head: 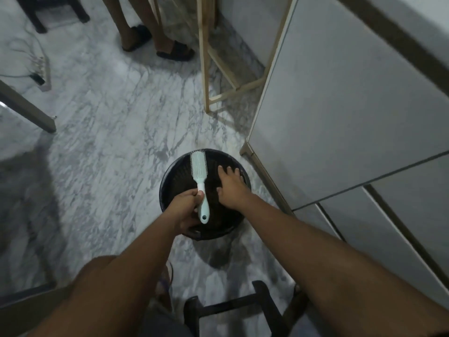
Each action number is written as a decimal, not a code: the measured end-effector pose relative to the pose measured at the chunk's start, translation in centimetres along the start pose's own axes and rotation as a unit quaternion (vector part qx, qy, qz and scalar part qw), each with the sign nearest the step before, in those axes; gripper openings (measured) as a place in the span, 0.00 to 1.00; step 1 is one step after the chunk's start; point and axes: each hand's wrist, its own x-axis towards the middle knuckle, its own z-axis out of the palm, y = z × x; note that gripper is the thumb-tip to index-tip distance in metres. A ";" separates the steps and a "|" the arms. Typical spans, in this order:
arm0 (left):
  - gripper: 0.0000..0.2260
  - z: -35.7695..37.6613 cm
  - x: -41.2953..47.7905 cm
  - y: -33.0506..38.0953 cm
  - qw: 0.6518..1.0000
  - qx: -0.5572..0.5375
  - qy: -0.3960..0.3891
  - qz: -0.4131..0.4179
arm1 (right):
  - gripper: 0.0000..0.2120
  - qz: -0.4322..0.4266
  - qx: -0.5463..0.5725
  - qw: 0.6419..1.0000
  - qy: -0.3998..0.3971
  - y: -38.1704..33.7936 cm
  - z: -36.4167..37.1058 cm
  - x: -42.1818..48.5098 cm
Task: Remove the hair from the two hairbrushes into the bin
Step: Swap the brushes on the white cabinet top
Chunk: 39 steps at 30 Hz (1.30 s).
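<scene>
A round black bin (170, 181) stands on the marble floor below me. My left hand (185, 206) grips the handle of a pale mint hairbrush (199, 170), holding it over the bin with the bristle head pointing away from me. My right hand (230, 186) hovers over the right half of the bin with its fingers spread and straight, holding nothing that I can make out. I see only this one hairbrush. No hair is discernible against the dark inside of the bin.
White cabinets (352, 105) rise close on the right. A light wooden frame (206, 69) stands behind the bin. Another person's feet in dark sandals (175, 53) are at the top. A dark stool (243, 310) sits at the bottom, a power strip (40, 69) at the left.
</scene>
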 end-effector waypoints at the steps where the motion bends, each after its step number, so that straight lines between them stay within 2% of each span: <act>1: 0.09 0.5 -1.7 1.7 1.000 0.008 -0.006 0.011 | 0.35 -0.006 -0.004 1.000 0.022 -0.6 -2.4 -1.1; 7: 0.12 6.1 -13.9 13.5 0.993 0.060 -0.051 0.083 | 0.34 -0.021 -0.006 0.990 0.140 -4.1 -19.2 -8.6; 10: 0.09 10.7 -20.1 19.5 0.983 0.096 -0.087 0.132 | 0.33 -0.012 -0.002 0.979 0.204 -5.1 -28.1 -13.3; 12: 0.07 14.1 -23.5 22.9 0.974 0.122 -0.112 0.153 | 0.33 0.007 -0.006 0.971 0.239 -4.6 -33.2 -16.8; 17: 0.14 23.9 -28.4 26.8 0.954 0.181 -0.185 0.151 | 0.32 0.107 -0.003 0.949 0.297 1.5 -40.2 -24.7; 22: 0.08 35.0 -31.5 24.5 0.920 0.258 -0.262 0.131 | 0.30 0.226 0.005 0.920 0.319 10.0 -42.7 -32.0; 26: 0.05 42.4 -33.4 20.9 0.890 0.302 -0.324 0.109 | 0.29 0.325 0.003 0.883 0.338 16.5 -43.1 -38.8; 34: 0.09 53.5 -35.8 11.0 0.821 0.442 -0.330 0.147 | 0.27 0.481 0.057 0.813 0.322 25.1 -39.2 -48.7; 36: 0.09 55.4 -35.3 9.1 0.791 0.489 -0.313 0.194 | 0.26 0.495 0.069 0.805 0.318 26.5 -38.3 -49.5; 39: 0.05 57.6 -34.9 7.5 0.695 0.603 -0.282 0.273 | 0.26 0.505 0.085 0.801 0.308 28.0 -37.4 -50.1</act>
